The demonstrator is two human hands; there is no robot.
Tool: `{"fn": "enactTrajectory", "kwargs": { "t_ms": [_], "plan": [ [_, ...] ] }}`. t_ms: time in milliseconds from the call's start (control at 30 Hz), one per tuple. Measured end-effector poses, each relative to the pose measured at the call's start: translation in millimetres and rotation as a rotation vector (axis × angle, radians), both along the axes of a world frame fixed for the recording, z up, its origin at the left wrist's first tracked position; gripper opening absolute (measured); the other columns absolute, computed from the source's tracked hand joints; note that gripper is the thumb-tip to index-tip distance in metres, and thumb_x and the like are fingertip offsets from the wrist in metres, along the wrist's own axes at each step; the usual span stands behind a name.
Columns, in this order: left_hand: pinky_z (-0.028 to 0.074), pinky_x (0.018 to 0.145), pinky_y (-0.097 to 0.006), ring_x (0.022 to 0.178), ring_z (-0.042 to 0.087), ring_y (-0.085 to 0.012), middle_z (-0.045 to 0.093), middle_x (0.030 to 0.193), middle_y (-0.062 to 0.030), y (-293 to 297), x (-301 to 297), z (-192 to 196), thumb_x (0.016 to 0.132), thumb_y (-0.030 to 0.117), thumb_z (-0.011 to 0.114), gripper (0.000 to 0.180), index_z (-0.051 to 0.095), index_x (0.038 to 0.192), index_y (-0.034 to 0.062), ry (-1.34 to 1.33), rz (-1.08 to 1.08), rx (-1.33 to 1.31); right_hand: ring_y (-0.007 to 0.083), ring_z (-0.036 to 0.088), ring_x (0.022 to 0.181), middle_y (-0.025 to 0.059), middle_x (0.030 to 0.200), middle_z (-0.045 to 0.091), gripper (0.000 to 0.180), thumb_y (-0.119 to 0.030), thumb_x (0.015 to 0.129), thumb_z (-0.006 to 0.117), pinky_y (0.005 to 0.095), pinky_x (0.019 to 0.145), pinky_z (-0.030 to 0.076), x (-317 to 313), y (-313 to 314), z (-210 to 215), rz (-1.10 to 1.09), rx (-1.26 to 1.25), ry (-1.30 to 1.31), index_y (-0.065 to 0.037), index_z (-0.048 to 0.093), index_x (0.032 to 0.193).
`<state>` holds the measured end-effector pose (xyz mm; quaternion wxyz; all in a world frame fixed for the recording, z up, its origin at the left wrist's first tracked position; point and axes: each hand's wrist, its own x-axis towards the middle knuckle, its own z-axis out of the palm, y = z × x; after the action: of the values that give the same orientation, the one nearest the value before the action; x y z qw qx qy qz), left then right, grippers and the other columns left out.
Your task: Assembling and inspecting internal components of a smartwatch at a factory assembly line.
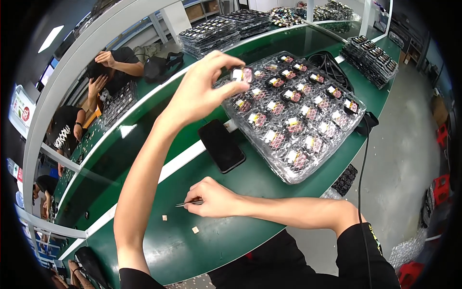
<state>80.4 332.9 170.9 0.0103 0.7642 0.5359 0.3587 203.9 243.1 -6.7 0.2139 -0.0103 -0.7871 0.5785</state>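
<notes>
Left hand (202, 91) pinches a small part (242, 74) above the tray (288, 178) — raised, seemingly for a close look. Right hand (214, 197) rests on the worktop (226, 231), closed on tweezers (185, 203) — kept ready.

The left hand (204, 89) is raised above the green tabletop (231, 231), pinching a small dark-red and white rectangular component (242, 74) between thumb and fingertips — just over the clear plastic blister tray (288, 179) filled with rows of like parts. The right hand (214, 197) rests on the tabletop, its grip closed on thin metal tweezers (188, 203). A black flat phone (221, 145) lies beside the tray — two small tan squares (195, 229) lie near the tweezers.
</notes>
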Motion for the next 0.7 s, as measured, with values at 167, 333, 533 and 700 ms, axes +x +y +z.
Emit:
{"fn": "enactTrajectory", "kwargs": {
  "t_ms": [167, 333, 533, 700],
  "plan": [
    [0.051, 0.087, -0.037, 0.094, 0.059, -0.0225, 0.065, 0.111, -0.008, 124.9, -3.4, -1.1, 0.092, 0.047, 0.088, 0.054, 0.078, 0.132, 0.0107, 0.224, -0.144, -0.029, 0.0404, 0.076, 0.076, 0.024, 0.083, 0.077, 0.02, -0.009, 0.088, 0.072, 0.0461, 0.076, 0.061, 2.9, -4.3, 1.3, 0.012, 0.017, -0.007, 0.007, 0.082, 0.093],
    [0.051, 0.094, -0.041, 0.107, 0.062, -0.0265, 0.068, 0.12, -0.0106, 168.9, 6.6, 3.2, 0.09, 0.045, 0.09, 0.059, 0.078, 0.135, 0.0086, 0.356, -0.132, -0.205, 0.0423, 0.074, 0.075, 0.0244, 0.082, 0.075, 0.019, -0.009, 0.09, 0.072, 0.0486, 0.074, 0.059, 5.6, -4.3, 3.0, 0.021, 0.054, -0.043, 0.009, 0.078, 0.087],
    [0.056, 0.087, -0.038, 0.089, 0.062, -0.0182, 0.079, 0.135, -0.0108, 173.7, 17.3, -4.2, 0.096, 0.019, 0.083, 0.058, 0.068, 0.151, 0.0102, 0.254, -0.169, -0.294, 0.0424, 0.074, 0.076, 0.0242, 0.083, 0.075, 0.019, -0.01, 0.091, 0.073, 0.0483, 0.074, 0.059, 4.6, -3.3, 1.8, 0.038, 0.058, -0.051, 0.009, 0.078, 0.087],
    [0.056, 0.085, -0.033, 0.091, 0.065, -0.0125, 0.079, 0.126, -0.0083, 115.6, -23.6, 0.3, 0.099, 0.017, 0.078, 0.05, 0.069, 0.148, 0.008, -0.06, -0.103, -0.214, 0.0384, 0.077, 0.078, 0.0229, 0.086, 0.077, 0.02, -0.011, 0.09, 0.076, 0.0451, 0.075, 0.061, 2.2, -2.2, -1.0, 0.015, 0.054, -0.001, 0.008, 0.081, 0.095]
  ]
}}
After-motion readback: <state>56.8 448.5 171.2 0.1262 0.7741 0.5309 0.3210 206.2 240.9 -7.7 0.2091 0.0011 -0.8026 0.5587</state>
